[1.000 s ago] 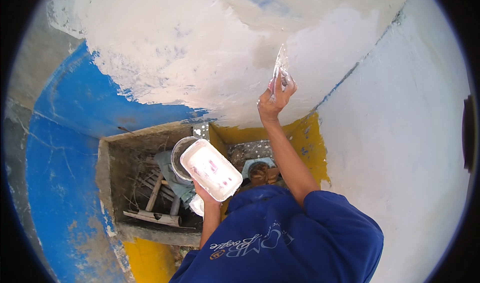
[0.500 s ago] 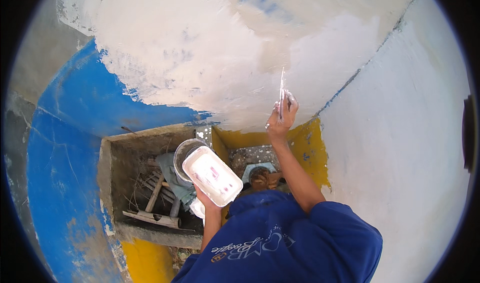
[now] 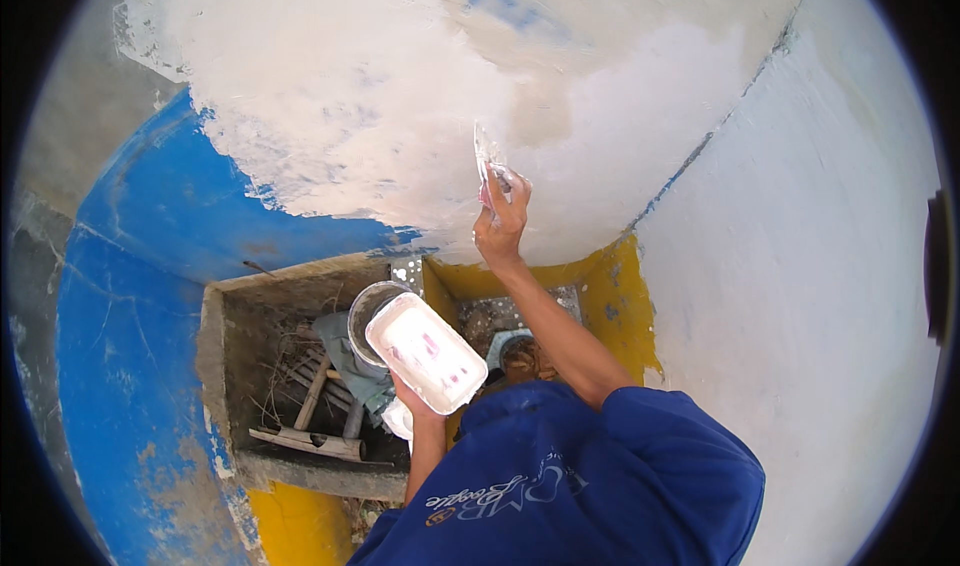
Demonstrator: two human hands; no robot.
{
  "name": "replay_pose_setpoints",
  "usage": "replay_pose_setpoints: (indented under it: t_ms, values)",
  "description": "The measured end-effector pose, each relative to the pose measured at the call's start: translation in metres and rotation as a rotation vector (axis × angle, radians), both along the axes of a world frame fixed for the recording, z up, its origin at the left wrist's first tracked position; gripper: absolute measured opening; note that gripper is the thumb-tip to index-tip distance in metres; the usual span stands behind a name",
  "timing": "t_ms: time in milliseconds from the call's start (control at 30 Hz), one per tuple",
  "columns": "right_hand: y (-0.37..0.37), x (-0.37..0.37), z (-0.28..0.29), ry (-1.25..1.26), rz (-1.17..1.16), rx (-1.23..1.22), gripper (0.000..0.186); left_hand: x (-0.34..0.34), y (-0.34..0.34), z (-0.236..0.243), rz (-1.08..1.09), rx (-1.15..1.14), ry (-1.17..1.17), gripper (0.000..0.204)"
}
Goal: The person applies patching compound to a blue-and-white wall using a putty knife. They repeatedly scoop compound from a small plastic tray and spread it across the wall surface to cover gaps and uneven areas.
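My right hand grips a putty knife, its thin blade smeared white and pointing up the wall. Blade and fingers are at the white-coated wall; whether the blade touches it I cannot tell. White smears mark the fingers. In my left hand is a white rectangular tub, tilted, with pale filler and pinkish streaks inside. Most of the left fingers are hidden beneath it. Just behind the tub stands a round grey bucket.
A concrete box at the left holds sticks, a split bamboo piece and a grey-green cloth. Blue paint covers the wall's left part. Yellow low walls frame a niche by my feet. A pale wall rises at the right.
My right hand has swept left along the wall with the putty knife, whose blade now shows more of its flat side. The left hand and tub have hardly moved.
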State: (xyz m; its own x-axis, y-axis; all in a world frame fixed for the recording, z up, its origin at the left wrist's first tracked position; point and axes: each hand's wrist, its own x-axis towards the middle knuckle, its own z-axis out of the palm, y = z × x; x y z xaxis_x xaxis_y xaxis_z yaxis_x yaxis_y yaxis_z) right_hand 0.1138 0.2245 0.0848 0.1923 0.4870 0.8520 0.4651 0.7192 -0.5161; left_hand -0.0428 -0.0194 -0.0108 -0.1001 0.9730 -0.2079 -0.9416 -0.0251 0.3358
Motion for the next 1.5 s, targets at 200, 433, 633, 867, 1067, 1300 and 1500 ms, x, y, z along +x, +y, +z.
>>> replay_pose_setpoints:
  t_ms: [200,433,633,867,1067,1300,1500]
  values:
    - [0.060,0.037,0.010,-0.136,-0.459,0.073,0.070,0.006,-0.004,0.011,0.074,-0.065,-0.048,0.066]
    - [-0.007,0.037,-0.046,-0.360,-0.048,-0.026,0.067,0.006,-0.001,0.015,0.095,-0.068,-0.088,0.068]
    - [0.008,0.096,0.014,0.066,-0.283,-0.008,0.066,-0.004,-0.002,-0.007,0.084,-0.088,-0.046,0.069]
    - [0.016,0.036,0.023,-0.145,-0.246,-0.036,0.075,0.000,-0.002,-0.009,-0.002,-0.012,0.012,0.067]
    - [-0.006,0.016,0.011,-0.079,-0.088,0.003,0.071,0.000,0.000,-0.001,0.024,0.014,0.001,0.069]
    - [0.029,0.063,0.031,0.055,-0.373,0.032,0.071,0.002,-0.001,0.012,0.116,-0.049,-0.025,0.066]
    - [-0.015,0.012,0.004,-0.282,-0.017,-0.069,0.069,0.004,0.003,-0.005,0.005,0.020,-0.020,0.069]
